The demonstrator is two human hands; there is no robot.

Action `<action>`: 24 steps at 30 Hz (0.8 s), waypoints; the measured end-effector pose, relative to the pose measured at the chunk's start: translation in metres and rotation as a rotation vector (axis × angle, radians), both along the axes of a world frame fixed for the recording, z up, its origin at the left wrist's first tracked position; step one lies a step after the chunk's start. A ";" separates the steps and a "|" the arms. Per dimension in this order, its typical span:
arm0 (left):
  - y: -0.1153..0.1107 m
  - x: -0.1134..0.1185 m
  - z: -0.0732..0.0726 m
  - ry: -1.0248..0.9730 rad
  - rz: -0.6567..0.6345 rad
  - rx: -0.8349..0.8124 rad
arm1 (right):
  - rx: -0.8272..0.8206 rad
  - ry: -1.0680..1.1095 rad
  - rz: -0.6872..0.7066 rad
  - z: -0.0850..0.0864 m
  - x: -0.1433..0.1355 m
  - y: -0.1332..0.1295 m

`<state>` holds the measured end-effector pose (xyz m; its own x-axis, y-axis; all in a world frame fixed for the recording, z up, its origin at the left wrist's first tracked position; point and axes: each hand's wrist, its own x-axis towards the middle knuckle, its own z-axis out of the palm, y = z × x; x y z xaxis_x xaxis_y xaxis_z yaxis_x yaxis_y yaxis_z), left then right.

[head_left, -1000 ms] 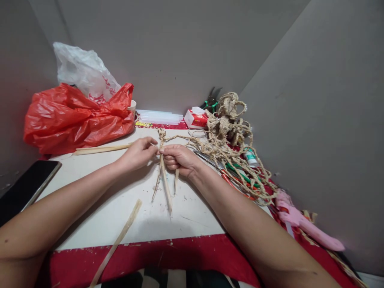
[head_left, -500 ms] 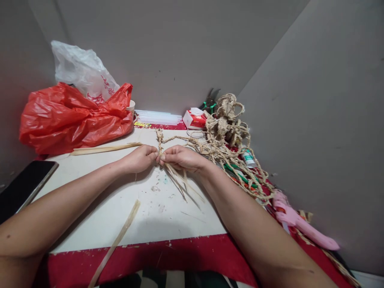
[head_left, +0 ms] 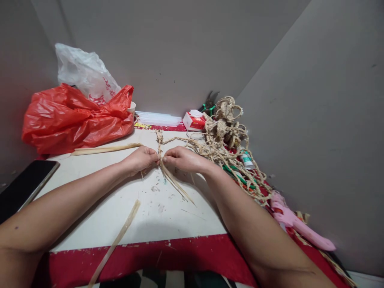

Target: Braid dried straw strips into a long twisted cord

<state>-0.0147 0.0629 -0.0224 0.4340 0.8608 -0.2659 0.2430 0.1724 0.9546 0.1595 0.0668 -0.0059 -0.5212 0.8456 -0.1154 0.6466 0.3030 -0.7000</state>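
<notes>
A braided straw cord (head_left: 160, 141) runs down the middle of the white board (head_left: 120, 224) to where my hands meet. My left hand (head_left: 144, 159) pinches the cord's lower end from the left. From the right, my right hand (head_left: 180, 159) closes its thumb and fingers on the same spot, where loose straw strands (head_left: 177, 186) fan out toward me. The exact grip of the fingertips is partly hidden. A flat straw strip (head_left: 121, 230) lies nearer to me, and a bundle of dry strips (head_left: 105, 149) rests beyond my left forearm.
A red plastic bag (head_left: 78, 120) and a phone (head_left: 25, 188) are on the left. At the right lie a heap of braided cord (head_left: 222, 140), a pink glue gun (head_left: 300, 226) and a tissue pack (head_left: 194, 121). Clear sticks (head_left: 159, 119) lie along the back wall.
The loose strands at my right hand have gathered closer together and point more downward. A few ends now show beneath my left hand. Both hands stay at the cord's end.
</notes>
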 end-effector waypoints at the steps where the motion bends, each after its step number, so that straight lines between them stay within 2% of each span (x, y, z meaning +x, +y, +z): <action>1: 0.000 0.000 0.000 0.009 0.010 0.011 | 0.006 -0.017 -0.009 0.002 0.001 0.000; 5: -0.002 0.001 -0.001 -0.004 0.045 0.050 | 0.019 -0.003 -0.066 0.007 -0.006 -0.004; 9: -0.005 0.001 -0.001 -0.086 0.055 0.024 | -0.029 0.031 -0.119 0.004 -0.020 -0.013; 11: -0.007 0.002 -0.002 -0.122 0.077 -0.024 | 0.042 -0.055 -0.136 0.001 -0.026 -0.019; 15: -0.009 0.004 -0.003 -0.164 0.118 -0.098 | 0.224 -0.367 -0.137 -0.002 -0.036 -0.035; 19: -0.010 0.004 -0.003 -0.180 0.099 -0.123 | 0.260 -0.486 -0.014 0.006 -0.043 -0.051; 22: -0.009 0.002 0.000 -0.185 0.098 -0.121 | 0.137 -0.369 0.242 0.024 -0.034 -0.054; 23: -0.009 0.001 0.001 -0.196 0.099 -0.109 | 0.068 -0.294 0.295 0.029 -0.029 -0.051; 24: -0.008 0.001 0.002 -0.209 0.098 -0.098 | 0.019 -0.209 0.277 0.033 -0.023 -0.046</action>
